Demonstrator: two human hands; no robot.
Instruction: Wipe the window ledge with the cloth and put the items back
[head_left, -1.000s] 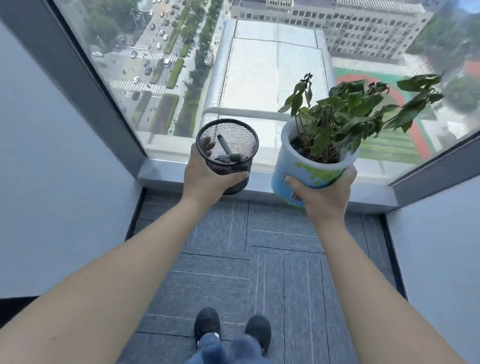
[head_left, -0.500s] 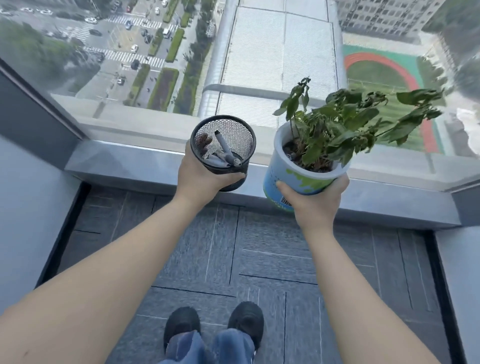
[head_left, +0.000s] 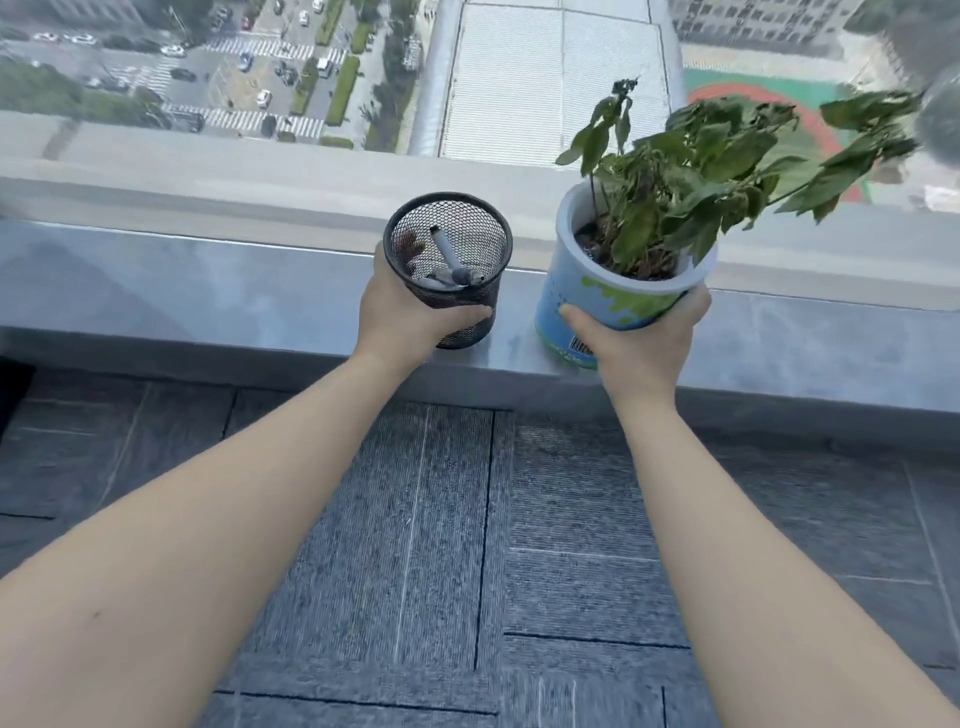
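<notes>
Black mesh pen cup (head_left: 451, 270), round, open-topped, a few pens lying loose inside, base down on the grey window ledge (head_left: 208, 301), left hand (head_left: 402, 312) wrapped round its wall. Just beside it: white-rimmed blue-and-green plant pot (head_left: 613, 306), barcode showing, droopy green leaves, tilted, lower edge at the ledge, clasped by right hand (head_left: 641, 343). Grey carpet tiles (head_left: 467, 519) below.
</notes>
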